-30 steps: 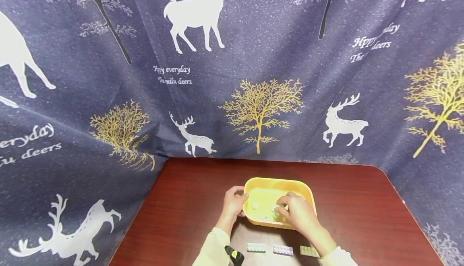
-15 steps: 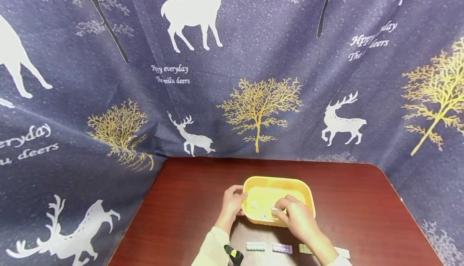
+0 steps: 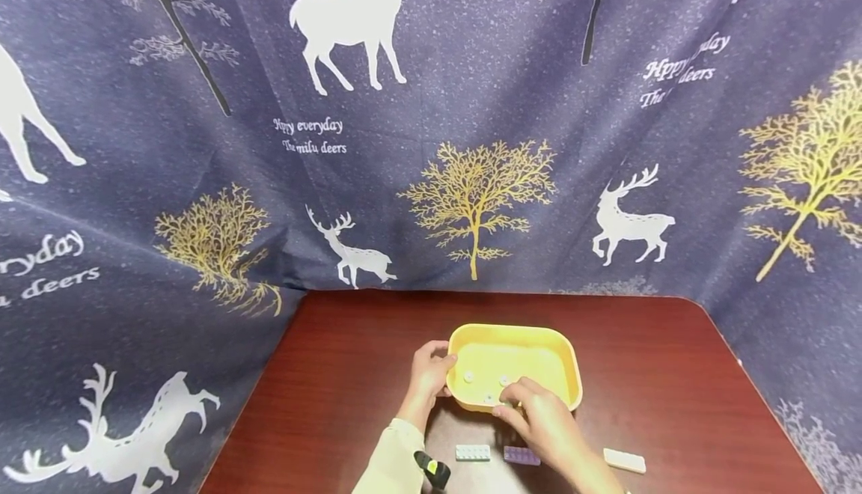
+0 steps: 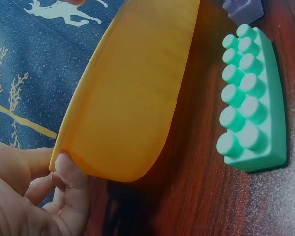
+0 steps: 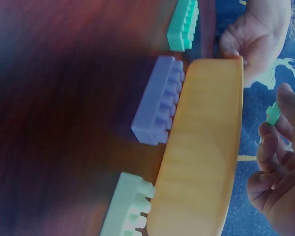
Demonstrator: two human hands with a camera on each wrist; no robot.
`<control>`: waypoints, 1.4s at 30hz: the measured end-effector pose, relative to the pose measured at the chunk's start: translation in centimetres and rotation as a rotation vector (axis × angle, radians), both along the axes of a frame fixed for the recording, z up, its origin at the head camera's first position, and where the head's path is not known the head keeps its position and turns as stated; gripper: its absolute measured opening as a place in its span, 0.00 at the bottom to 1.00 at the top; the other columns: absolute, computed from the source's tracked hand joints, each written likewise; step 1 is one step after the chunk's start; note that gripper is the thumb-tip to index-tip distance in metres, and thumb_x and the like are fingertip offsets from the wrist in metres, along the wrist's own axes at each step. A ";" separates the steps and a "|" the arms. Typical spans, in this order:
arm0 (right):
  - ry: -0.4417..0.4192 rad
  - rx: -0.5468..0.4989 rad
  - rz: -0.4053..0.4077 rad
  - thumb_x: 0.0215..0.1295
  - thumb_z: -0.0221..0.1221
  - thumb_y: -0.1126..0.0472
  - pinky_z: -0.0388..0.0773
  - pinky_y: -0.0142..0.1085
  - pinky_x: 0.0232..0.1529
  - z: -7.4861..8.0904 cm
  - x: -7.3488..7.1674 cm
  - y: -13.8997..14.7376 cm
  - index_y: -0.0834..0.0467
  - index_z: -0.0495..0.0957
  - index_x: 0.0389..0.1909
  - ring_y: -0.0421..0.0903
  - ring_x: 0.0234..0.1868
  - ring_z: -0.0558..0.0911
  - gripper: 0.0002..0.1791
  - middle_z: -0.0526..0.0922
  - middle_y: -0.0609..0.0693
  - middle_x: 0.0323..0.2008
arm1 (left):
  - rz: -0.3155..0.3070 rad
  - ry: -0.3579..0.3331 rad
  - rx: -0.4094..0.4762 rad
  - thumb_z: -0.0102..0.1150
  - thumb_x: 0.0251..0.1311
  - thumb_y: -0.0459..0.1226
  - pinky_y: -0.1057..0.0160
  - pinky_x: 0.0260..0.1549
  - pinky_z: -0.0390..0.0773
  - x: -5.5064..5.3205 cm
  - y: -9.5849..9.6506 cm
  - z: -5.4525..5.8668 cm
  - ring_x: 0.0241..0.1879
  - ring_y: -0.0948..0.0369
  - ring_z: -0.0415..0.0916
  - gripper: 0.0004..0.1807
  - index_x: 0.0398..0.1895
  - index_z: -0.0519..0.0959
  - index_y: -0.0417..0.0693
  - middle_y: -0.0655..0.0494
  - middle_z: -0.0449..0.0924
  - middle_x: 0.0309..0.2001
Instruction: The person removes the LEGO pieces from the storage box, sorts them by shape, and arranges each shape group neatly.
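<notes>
- The small green piece (image 5: 273,114) is at the right of the right wrist view, bright and glossy with a short knob; its far side is hidden by fingers.
- The right hand (image 5: 285,162) has thumb and fingertips together, clamped on that piece; in the head view it hangs over the near edge of the tub (image 3: 515,352), lower centre (the piece cannot be made out there).
- The step in hand seems to be lifting the piece out; the next move would likely call for a steady pinch while clearing the rim.
- The left hand (image 3: 429,374) grips the tub's left end, thumb over the rim, probably to steady it.
- The tub is yellow, round-cornered, with three pale bits (image 3: 468,377) in view towards its near side.
- Along the bottom of the head view lie the mint block (image 3: 473,453), purple block (image 3: 521,456) and white block (image 3: 624,460); a pale green block (image 5: 125,206) shows lower left in the right wrist view.
- Beyond the red-brown table (image 3: 377,344) hangs a blue deer-print cloth (image 3: 431,105).
</notes>
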State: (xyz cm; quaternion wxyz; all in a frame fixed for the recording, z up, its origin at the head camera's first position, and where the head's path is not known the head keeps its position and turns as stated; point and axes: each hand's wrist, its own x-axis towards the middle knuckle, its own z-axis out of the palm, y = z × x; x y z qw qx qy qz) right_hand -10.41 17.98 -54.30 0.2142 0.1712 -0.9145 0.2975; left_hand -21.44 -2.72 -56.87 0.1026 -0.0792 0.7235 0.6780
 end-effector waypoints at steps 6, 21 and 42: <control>0.007 0.022 -0.021 0.59 0.72 0.47 0.77 0.29 0.31 -0.2 0.4 -0.4 0.42 0.81 0.32 0.28 0.30 0.73 0.09 0.77 0.29 0.31 | 0.006 0.002 0.005 0.62 0.66 0.30 0.72 0.07 0.73 -0.1 0.0 0.0 0.16 0.61 0.73 0.19 0.60 0.77 0.38 0.39 0.80 0.34; 0.031 0.002 0.005 0.58 0.72 0.48 0.80 0.28 0.30 -0.3 1.3 -1.0 0.44 0.83 0.32 0.27 0.31 0.77 0.08 0.83 0.31 0.32 | 0.012 0.006 -0.001 0.62 0.66 0.30 0.71 0.07 0.73 0.0 0.1 0.1 0.17 0.60 0.76 0.19 0.60 0.77 0.37 0.36 0.81 0.38; -0.063 0.116 0.251 0.60 0.72 0.49 0.61 0.17 0.22 -2.2 3.2 -3.2 0.44 0.81 0.31 0.23 0.25 0.65 0.09 0.73 0.33 0.25 | 0.008 0.023 0.014 0.63 0.64 0.30 0.71 0.06 0.73 0.0 0.1 -0.4 0.17 0.60 0.76 0.19 0.58 0.78 0.36 0.38 0.81 0.34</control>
